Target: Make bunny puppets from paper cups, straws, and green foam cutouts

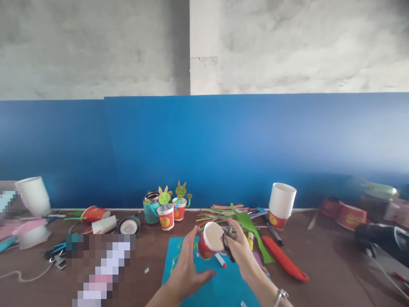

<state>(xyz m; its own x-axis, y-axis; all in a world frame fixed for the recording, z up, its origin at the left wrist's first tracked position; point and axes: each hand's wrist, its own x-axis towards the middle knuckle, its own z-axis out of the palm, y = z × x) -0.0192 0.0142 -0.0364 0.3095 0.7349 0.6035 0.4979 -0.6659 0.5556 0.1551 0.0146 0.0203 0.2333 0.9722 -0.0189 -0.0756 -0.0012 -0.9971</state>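
Note:
A red and white paper cup [206, 248] is tilted above a blue sheet [220, 283], its pale inside facing up and to the right. On its left side is my left hand [188, 266], fingers straight and thumb spread wide; whether the fingertips touch the cup I cannot tell. My right hand [239, 247] is closed around black-handled scissors [228, 248] at the cup's right rim, and the blades are mostly hidden. Under the cup, a white marker with a pink end [221, 260] lies on the sheet. Green cut pieces [174, 261] lie at its left.
Behind stand two cups with green paper animal figures [164, 198] and a teal jar [151, 211]. Colored strips [209, 213], a green strip [252, 230], a red pouch [286, 260] and stacked cups [281, 202] lie or stand rightward. A blue partition [223, 149] closes the back.

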